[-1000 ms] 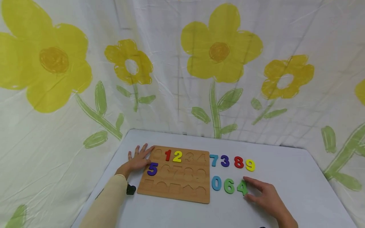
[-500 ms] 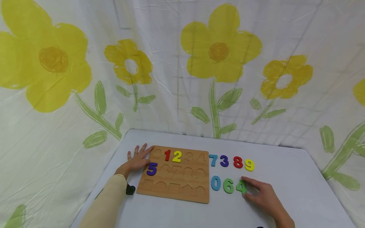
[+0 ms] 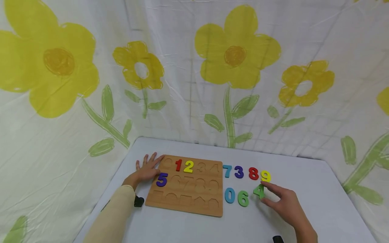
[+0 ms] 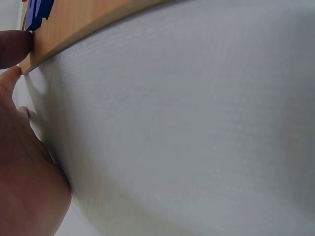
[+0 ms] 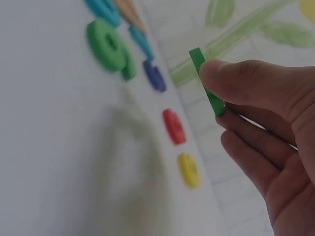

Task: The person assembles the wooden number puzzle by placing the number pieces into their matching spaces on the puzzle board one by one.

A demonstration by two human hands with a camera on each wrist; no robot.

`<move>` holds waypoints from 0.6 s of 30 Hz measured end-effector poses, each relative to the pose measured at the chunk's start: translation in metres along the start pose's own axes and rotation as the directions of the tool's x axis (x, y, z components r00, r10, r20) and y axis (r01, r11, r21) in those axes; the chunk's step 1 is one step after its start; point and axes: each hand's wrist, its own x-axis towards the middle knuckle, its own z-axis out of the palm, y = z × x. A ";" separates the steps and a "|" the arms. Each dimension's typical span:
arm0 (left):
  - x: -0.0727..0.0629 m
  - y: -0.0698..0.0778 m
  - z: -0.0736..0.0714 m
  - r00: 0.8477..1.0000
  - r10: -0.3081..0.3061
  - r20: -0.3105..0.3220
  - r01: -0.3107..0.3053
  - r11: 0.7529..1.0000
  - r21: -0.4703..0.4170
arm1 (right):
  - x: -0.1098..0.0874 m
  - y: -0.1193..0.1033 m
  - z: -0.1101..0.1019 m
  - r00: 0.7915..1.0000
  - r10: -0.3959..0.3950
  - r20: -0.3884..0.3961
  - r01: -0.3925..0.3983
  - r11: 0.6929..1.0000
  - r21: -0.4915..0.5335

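My right hand (image 3: 284,204) pinches a green number 4 (image 3: 259,191) between thumb and fingers. In the right wrist view the green 4 (image 5: 206,81) is seen edge-on, lifted off the table. My left hand (image 3: 147,169) lies with fingers spread at the upper left edge of a wooden number board (image 3: 185,192), its thumb beside the purple 5 (image 3: 162,179). A red 1 (image 3: 178,165) and a yellow 2 (image 3: 188,166) sit in the board's top row. In the left wrist view the thumb (image 4: 15,48) touches the board's edge.
Right of the board lie a light blue 7 (image 3: 227,171), purple 3 (image 3: 239,172), red 8 (image 3: 253,173) and yellow 9 (image 3: 265,176). Below them are a blue 0 (image 3: 229,195) and green 6 (image 3: 243,198). A flowered curtain (image 3: 170,118) hangs behind the white table (image 3: 182,229).
My right hand has taken hold of the green 4 and raised it off the table, slightly away from the green 6. The left hand stays at the board.
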 end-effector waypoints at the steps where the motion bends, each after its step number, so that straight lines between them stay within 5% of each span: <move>1: 0.000 0.000 0.000 1.000 0.000 -0.001 0.000 1.000 0.002 | 0.002 -0.004 -0.002 1.000 -0.018 -0.012 0.018 1.000 -0.001; 8: 0.002 -0.004 0.002 1.000 -0.010 -0.005 0.010 1.000 0.006 | 0.027 -0.029 -0.006 0.985 -0.149 -0.082 0.149 0.989 -0.007; 18: 0.005 -0.006 0.004 1.000 -0.009 -0.010 0.009 1.000 0.022 | 0.065 -0.060 -0.001 0.965 -0.250 -0.080 0.252 0.967 0.026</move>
